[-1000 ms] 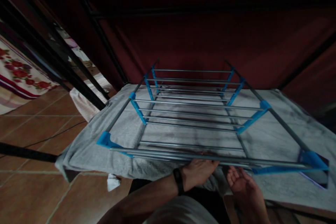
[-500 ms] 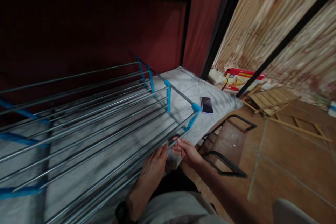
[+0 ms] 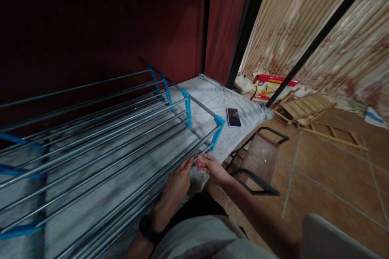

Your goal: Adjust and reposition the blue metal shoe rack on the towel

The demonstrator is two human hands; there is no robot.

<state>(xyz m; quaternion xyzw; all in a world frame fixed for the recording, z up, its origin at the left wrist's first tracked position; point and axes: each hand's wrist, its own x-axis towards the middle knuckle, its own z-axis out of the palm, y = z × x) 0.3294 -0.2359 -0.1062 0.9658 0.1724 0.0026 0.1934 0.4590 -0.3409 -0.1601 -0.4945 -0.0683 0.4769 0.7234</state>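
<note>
A drying rack of several thin metal rods with blue plastic joints lies across a bed with a grey-white cover. Over its near-side rods rests my left hand, closed about a rod, its fingertips partly hidden; a dark watch is on that wrist. Just right of it, my right hand is closed in a pinch on a rod near the rack's right end. The two hands almost touch. What the right fingertips cover is hard to see.
A phone lies on the bed beyond the rack's end. Right of the bed, a black-framed stool or step stands on the tiled floor. Farther off are wooden slatted pieces, a red and yellow box and a dark slanting pole.
The view has shifted slightly, so the rack, phone and stool appear farther left. Both hands stay at the same rods, with the right fingers now more tightly gathered beside the left fingertips.
</note>
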